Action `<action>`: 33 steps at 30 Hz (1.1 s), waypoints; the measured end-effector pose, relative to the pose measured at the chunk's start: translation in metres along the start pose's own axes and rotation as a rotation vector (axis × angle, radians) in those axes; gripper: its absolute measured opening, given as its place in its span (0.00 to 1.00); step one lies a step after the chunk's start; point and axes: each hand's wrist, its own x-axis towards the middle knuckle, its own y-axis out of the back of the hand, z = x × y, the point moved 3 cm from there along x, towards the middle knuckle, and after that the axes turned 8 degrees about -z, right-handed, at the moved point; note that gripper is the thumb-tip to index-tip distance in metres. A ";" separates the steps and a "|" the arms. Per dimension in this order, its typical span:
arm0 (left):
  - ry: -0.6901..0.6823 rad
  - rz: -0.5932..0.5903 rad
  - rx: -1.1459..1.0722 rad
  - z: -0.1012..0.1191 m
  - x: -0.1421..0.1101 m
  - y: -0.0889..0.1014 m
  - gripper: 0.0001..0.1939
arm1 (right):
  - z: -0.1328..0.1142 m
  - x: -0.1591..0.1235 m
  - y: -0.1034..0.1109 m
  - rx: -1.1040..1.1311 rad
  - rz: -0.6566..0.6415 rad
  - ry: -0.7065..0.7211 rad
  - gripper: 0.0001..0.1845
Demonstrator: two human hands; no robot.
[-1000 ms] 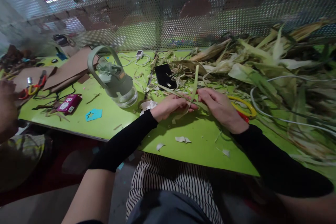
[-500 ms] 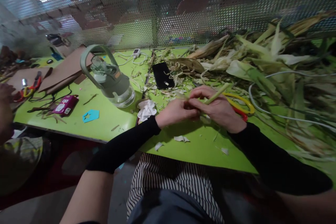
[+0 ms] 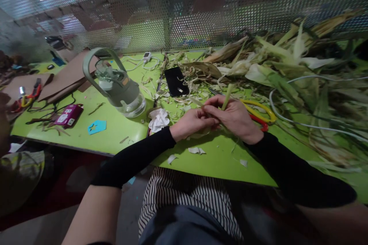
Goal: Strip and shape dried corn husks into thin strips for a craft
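My left hand [image 3: 193,123] and my right hand [image 3: 237,119] meet over the green table [image 3: 212,164], fingers closed together. Between them is a pale green corn husk strip [image 3: 227,97], its end sticking up past my right fingers. A second pale piece shows above my left fingertips; the fingers hide where the parts join. Thin fibres hang below my right hand. Beside that hand lie scissors with yellow and red handles [image 3: 260,111], their blades partly covered. White husk scraps [image 3: 196,150] rest on the table in front of me.
A heap of corn husks [image 3: 276,61] and a white cable [image 3: 304,125] fill the right side. Behind my hands lies a black phone [image 3: 176,81] among shavings. Crumpled tissue [image 3: 158,119], a green water bottle [image 3: 120,88] and a purple device [image 3: 69,115] stand left. Perforated mesh [image 3: 138,19] bounds the back.
The husk strip in my right hand has swung from leaning right to nearly upright, and its visible end looks shorter. My right hand has shifted slightly left. The view has shifted a little.
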 end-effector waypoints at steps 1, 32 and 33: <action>-0.024 0.011 -0.053 0.001 0.000 0.001 0.08 | 0.003 0.002 0.004 0.007 0.026 -0.012 0.15; -0.226 0.102 -0.212 0.016 0.000 0.021 0.08 | 0.010 0.004 0.016 -0.239 0.239 0.162 0.13; -0.233 0.113 -0.206 0.017 -0.001 0.021 0.08 | 0.012 0.005 0.016 -0.207 0.231 0.143 0.15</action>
